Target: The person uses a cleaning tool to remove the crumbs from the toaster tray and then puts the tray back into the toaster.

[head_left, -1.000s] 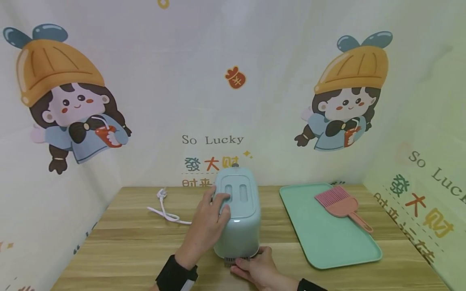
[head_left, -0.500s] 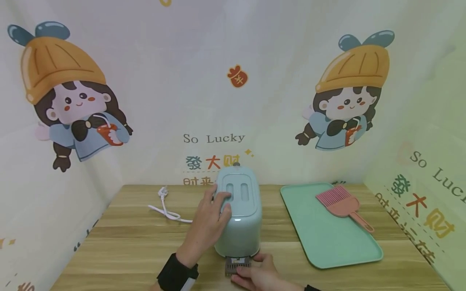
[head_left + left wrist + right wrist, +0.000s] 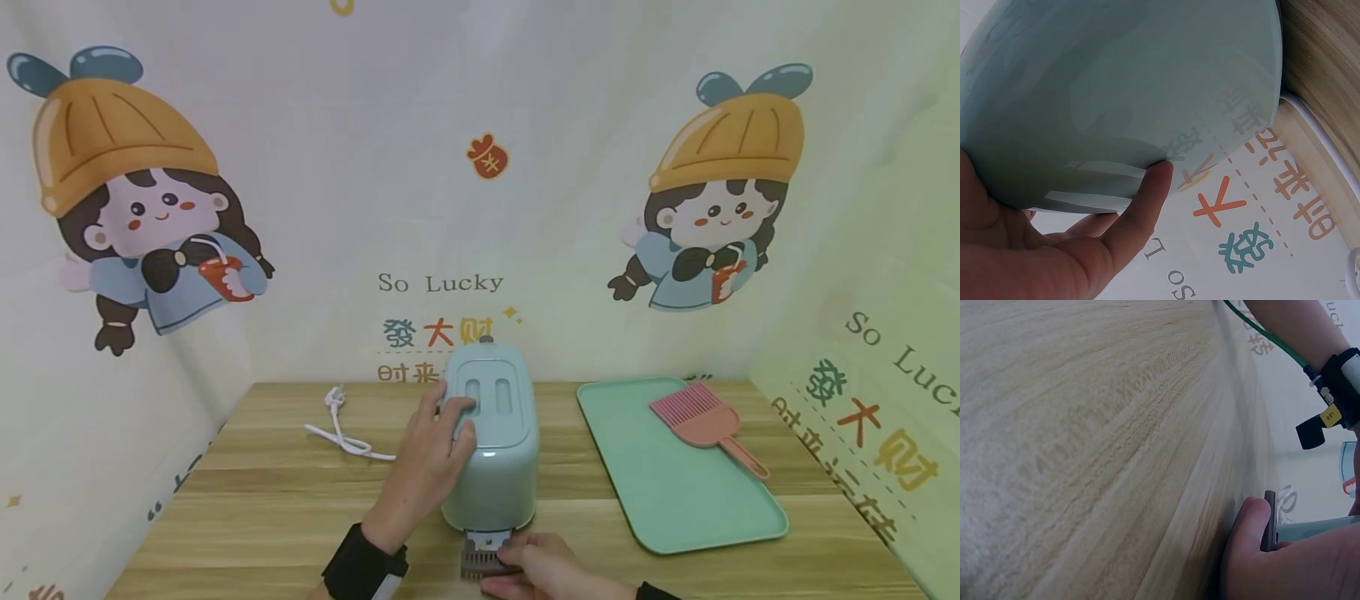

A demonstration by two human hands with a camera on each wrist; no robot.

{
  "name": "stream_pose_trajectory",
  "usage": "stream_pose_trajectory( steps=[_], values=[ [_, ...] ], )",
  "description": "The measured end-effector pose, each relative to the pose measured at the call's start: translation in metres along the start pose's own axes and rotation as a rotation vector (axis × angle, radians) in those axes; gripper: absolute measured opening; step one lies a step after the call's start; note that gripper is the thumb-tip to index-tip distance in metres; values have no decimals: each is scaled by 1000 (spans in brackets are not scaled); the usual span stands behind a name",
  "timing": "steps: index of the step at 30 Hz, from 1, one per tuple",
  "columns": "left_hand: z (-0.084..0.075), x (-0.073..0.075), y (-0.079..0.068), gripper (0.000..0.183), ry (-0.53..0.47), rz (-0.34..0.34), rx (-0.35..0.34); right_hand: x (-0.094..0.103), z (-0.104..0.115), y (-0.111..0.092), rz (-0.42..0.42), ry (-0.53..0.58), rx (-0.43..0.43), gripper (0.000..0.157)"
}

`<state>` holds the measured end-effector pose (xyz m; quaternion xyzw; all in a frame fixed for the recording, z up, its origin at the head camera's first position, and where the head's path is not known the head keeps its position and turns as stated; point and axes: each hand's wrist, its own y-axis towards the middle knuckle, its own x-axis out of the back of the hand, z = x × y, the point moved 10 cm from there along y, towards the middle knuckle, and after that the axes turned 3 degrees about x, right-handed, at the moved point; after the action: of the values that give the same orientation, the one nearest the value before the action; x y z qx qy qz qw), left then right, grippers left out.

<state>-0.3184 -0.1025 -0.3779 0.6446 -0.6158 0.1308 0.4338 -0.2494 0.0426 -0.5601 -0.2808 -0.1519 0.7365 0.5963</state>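
A light blue toaster (image 3: 491, 492) with a slotted top stands in the middle of the table. My left hand (image 3: 427, 458) holds its upper left side, fingers bent over the top. In the left wrist view, a finger of that left hand (image 3: 1116, 244) presses on the glossy toaster wall (image 3: 1116, 94). A dark slotted crumb tray (image 3: 480, 565) sticks out from the toaster's near bottom edge. My right hand (image 3: 551, 571) pinches the tray at its right side. From the right wrist, the tray's thin edge (image 3: 1269, 519) shows beside the thumb (image 3: 1250, 525); the other fingers are mostly hidden.
A green tray (image 3: 637, 475) lies to the right, with a pink brush (image 3: 705, 425) resting on it. Left of the toaster, a white cord with a plug (image 3: 335, 400) lies on the wooden table (image 3: 247, 500). A printed cloth (image 3: 555, 167) hangs behind.
The crumb tray has come farther out of the toaster toward me, moved by my right hand. My left hand has stayed on the toaster.
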Motion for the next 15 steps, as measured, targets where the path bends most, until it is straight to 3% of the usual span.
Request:
stream_pose_trajectory(
  steps=[7,10,15],
  values=[
    [1,-1,0,39,6,0,2,9,-11,19,51,-68,12,15],
    [1,0,0,39,14,-2,0,13,-18,30,96,-44,-4,16],
    [1,0,0,39,17,0,-2,6,-7,15,97,-90,20,7]
  ],
)
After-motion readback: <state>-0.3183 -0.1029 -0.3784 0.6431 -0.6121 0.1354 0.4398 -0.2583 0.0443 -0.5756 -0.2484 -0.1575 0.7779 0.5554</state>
